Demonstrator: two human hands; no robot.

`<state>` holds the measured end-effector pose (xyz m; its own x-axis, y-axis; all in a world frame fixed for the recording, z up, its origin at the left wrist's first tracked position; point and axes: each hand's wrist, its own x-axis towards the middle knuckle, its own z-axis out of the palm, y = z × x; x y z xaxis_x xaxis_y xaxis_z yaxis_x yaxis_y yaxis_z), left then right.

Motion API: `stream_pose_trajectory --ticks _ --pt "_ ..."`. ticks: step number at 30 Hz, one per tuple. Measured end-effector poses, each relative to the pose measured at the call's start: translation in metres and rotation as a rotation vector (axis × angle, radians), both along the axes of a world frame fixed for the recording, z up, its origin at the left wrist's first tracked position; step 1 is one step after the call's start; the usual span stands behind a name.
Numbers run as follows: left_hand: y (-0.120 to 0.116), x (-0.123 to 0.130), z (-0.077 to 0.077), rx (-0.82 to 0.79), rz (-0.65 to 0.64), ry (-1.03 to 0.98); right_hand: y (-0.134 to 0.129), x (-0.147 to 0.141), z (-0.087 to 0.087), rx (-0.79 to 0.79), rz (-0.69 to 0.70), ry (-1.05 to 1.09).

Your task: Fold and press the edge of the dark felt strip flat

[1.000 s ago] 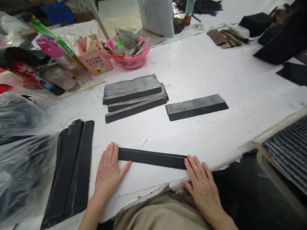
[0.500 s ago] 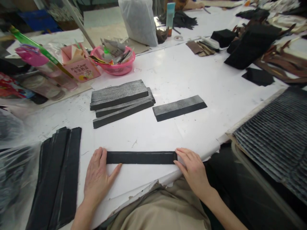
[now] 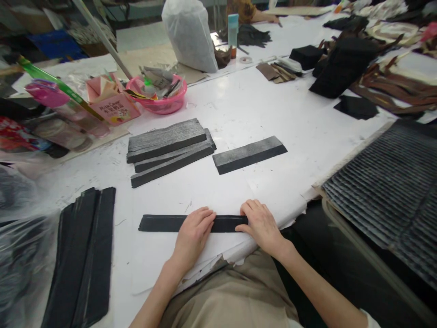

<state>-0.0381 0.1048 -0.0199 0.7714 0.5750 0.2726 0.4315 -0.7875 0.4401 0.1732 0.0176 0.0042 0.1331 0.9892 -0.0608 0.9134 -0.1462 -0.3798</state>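
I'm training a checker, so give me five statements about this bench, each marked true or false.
The right hand is at the right end of the black strip. True.
The left hand is off the black strip. False: the left hand covers part of its middle.
The lone grey-topped piece lies right of the grey-topped stack. True.
The pink basket is empty. False: the pink basket holds small items.
Other black strips lie left of the left hand. True.
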Motion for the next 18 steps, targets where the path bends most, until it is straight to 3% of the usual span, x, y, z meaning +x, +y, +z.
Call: stream_pose_trajectory --ticks 3,6,11,14,18 --pt "0.001 0.032 0.005 -0.073 -0.030 0.069 -0.004 -0.002 -0.005 0.003 -0.062 0.140" --pt "0.004 0.046 0.009 -0.191 -0.029 0.102 -0.010 -0.005 -0.009 0.036 -0.185 0.323" --pt "0.007 0.047 0.014 -0.496 -0.033 -0.019 -0.016 -0.008 -0.013 0.079 -0.354 0.799" --pt "0.006 0.046 0.014 -0.597 -0.027 -0.073 -0.015 -0.011 -0.019 0.112 -0.391 1.081" --pt "0.003 0.048 0.011 -0.648 0.003 -0.090 -0.013 -0.018 -0.025 0.198 -0.451 1.146"
